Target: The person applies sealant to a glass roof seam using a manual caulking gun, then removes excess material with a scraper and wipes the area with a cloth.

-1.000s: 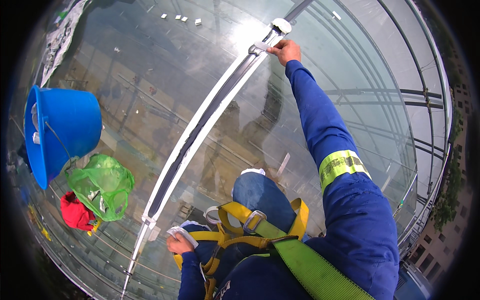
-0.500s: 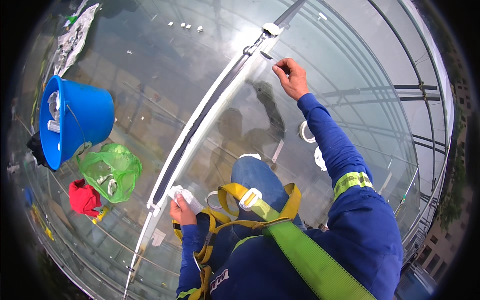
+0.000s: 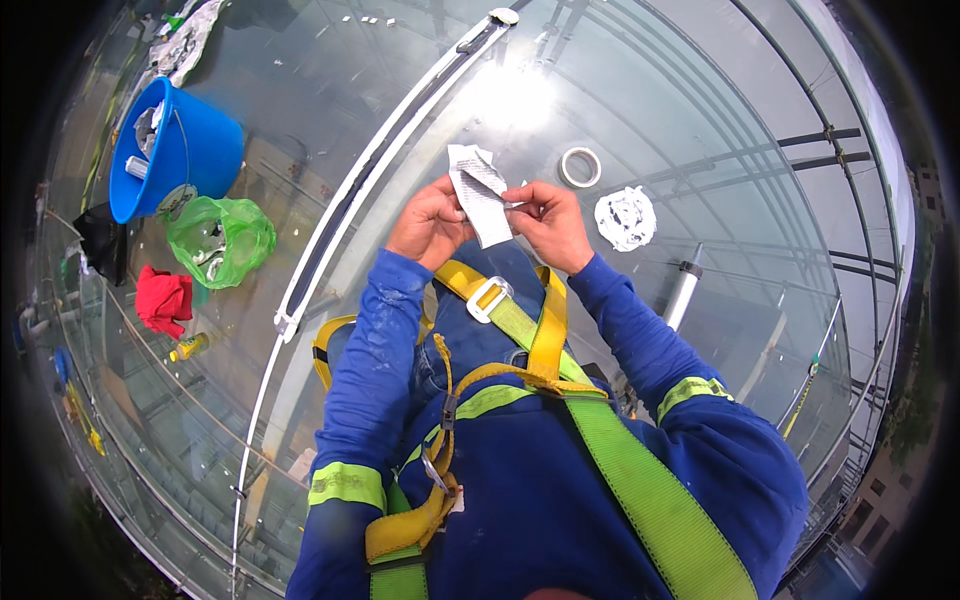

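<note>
My left hand (image 3: 425, 220) grips a folded piece of white printed paper (image 3: 478, 195) over my lap, above the harness straps. My right hand (image 3: 550, 225) pinches the same paper at its right side. A ring-shaped roll of tape (image 3: 597, 168) lies just beyond it on the glass. To the right are a round white crumpled item (image 3: 625, 218) with dark smears and a silver tube applicator (image 3: 683, 295). A long white-bordered dark seam (image 3: 381, 160) crosses the glass to the left of my hands.
At the left sit a blue bucket (image 3: 200, 150) with scraps inside, a green plastic bag (image 3: 225, 250), a black bag (image 3: 100, 240), a red cloth (image 3: 160, 300) and a yellow bottle (image 3: 190, 346). Curved rails and metal framing run along the right.
My right hand has left the top of the seam and come down to the paper. My left hand has lifted the paper forward over my lap. The view has shifted.
</note>
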Action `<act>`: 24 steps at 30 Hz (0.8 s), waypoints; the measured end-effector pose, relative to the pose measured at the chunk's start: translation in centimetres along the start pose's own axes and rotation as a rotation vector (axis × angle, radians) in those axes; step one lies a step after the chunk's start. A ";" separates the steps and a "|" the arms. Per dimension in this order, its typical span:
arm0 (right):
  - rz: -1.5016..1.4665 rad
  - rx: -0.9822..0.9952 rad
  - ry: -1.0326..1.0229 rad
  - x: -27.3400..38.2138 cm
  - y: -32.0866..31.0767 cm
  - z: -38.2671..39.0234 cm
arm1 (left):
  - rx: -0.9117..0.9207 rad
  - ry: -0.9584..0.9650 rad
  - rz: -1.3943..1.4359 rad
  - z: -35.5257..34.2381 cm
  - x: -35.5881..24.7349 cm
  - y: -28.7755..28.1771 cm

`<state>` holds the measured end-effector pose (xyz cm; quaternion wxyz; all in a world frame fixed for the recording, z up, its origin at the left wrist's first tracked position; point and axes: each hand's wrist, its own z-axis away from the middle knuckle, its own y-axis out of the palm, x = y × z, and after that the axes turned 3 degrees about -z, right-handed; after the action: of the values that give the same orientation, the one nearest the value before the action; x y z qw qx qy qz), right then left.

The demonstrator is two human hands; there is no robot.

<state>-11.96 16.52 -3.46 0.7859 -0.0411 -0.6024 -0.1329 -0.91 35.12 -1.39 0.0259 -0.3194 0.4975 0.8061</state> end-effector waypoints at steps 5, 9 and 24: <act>0.041 -0.016 -0.026 -1.1 -3.2 1.9 | 0.099 -0.118 0.145 -3.1 4.0 -0.2; -0.026 -0.287 0.051 -7.6 -6.8 0.1 | -0.015 -0.176 0.215 -5.4 6.4 -1.3; 0.953 -1.129 0.437 -20.5 -21.7 14.3 | -0.446 -0.156 -0.222 -4.8 10.5 -4.4</act>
<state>-35.87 2.14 -21.27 0.7194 -0.6637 -0.1917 -0.0723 -5.29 30.52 -11.94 0.0817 -0.3067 0.2659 0.9103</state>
